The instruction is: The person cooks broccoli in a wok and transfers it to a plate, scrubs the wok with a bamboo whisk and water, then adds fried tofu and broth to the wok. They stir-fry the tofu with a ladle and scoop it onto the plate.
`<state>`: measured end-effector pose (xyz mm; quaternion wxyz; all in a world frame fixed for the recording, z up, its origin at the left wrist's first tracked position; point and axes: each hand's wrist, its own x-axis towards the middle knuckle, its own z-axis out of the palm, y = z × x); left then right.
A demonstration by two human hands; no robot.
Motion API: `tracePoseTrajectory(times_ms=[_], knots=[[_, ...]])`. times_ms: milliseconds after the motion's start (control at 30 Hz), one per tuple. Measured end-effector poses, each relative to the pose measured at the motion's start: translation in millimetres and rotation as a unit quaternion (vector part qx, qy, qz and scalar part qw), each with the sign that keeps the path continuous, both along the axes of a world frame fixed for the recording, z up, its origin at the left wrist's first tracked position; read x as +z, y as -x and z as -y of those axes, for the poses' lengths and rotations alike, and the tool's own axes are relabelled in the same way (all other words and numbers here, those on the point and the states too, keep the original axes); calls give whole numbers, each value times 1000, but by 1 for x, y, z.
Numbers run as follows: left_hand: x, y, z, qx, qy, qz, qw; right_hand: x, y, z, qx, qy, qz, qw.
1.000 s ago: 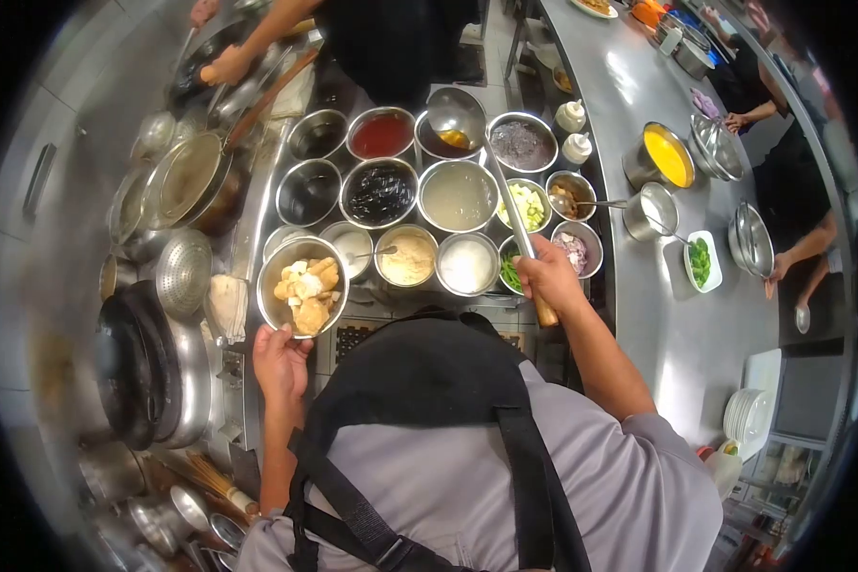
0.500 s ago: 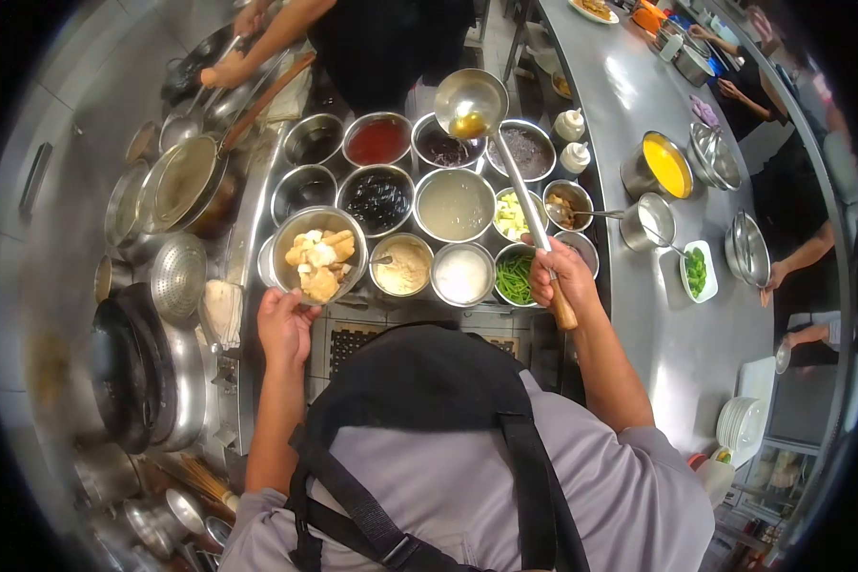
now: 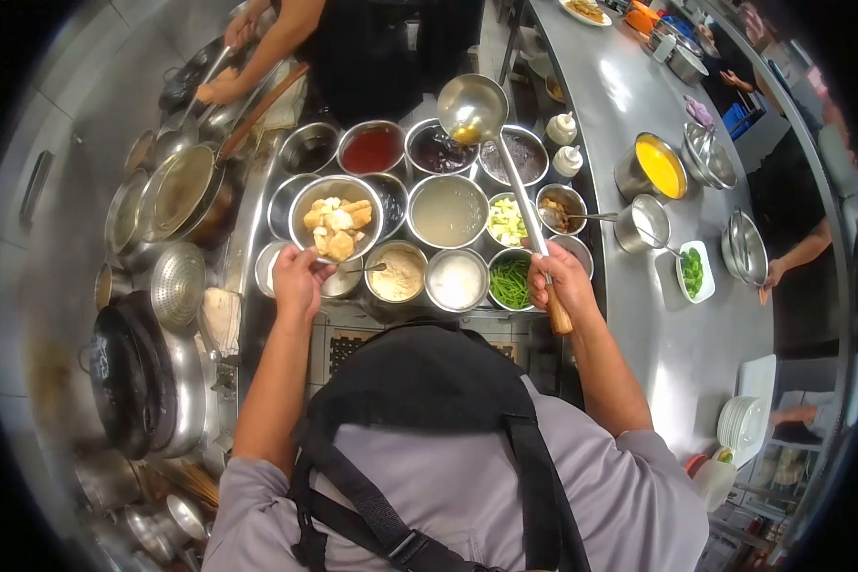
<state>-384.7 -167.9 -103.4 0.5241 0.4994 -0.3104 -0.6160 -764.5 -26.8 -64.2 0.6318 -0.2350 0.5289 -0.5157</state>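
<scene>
Woks (image 3: 129,381), dark and nested, sit at the far left, with a perforated skimmer (image 3: 176,284) just beside them. Further up, a co-worker's hands (image 3: 221,88) are busy with long-handled tools.

Next over, the left hand (image 3: 297,281) has its grip clamped on the near rim of a steel bowl (image 3: 305,198), mouth up, with pale golden chunks (image 3: 338,227) inside (can't tell what they are). It's up over the left end of the pots, partly covering a couple. Beside it are red sauce (image 3: 373,150), cloudy liquid (image 3: 448,210) and green beans (image 3: 511,283).

Ladle (image 3: 472,105) is up around the back-row pots, a little amber liquid (image 3: 465,133) pooled toward the near side of its cup. Right hand (image 3: 562,276) is closed around the lower handle, just above the wooden end. So right now it's both hands loaded at once, bowl and ladle well apart.

Any shift of that ladle calls for a steady wrist imo, since it's a long handle and a tip could dribble into the neighbouring pots. Bowl wants to stay level too, being held only by its edge.

Far right, the steel tabletop (image 3: 629,315) carries a pot of yellow liquid (image 3: 660,167) and a white dish of greens (image 3: 693,272).
</scene>
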Motion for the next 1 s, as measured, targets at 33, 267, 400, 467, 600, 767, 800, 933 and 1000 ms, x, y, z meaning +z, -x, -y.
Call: tracePoseTrajectory(times_ms=[33,267,400,467,600,767,800,933,1000], knots=[[-1,3,4,-5,5,-7,1000,1,1,0,-2,0,0,1000],[11,41,26,-4,-2,19,1000,25,-4,-12,17,11,103,995],[-7,57,49,-17,-6,25,1000,54,-20,-25,62,4,115,991],[-5,64,55,-33,-4,17,999,63,-25,-33,87,-13,86,992],[2,73,57,-41,-12,-20,999,67,-54,-42,103,-7,-130,986],[7,62,47,-39,-27,-61,997,57,-56,-51,76,59,-101,990],[8,57,44,-35,-25,-64,997,57,-55,-53,89,56,-92,990],[7,26,30,-39,-12,-105,994,54,-54,-65,94,27,101,990],[-8,-8,24,-37,6,-105,994,48,-70,-70,102,38,125,986]])
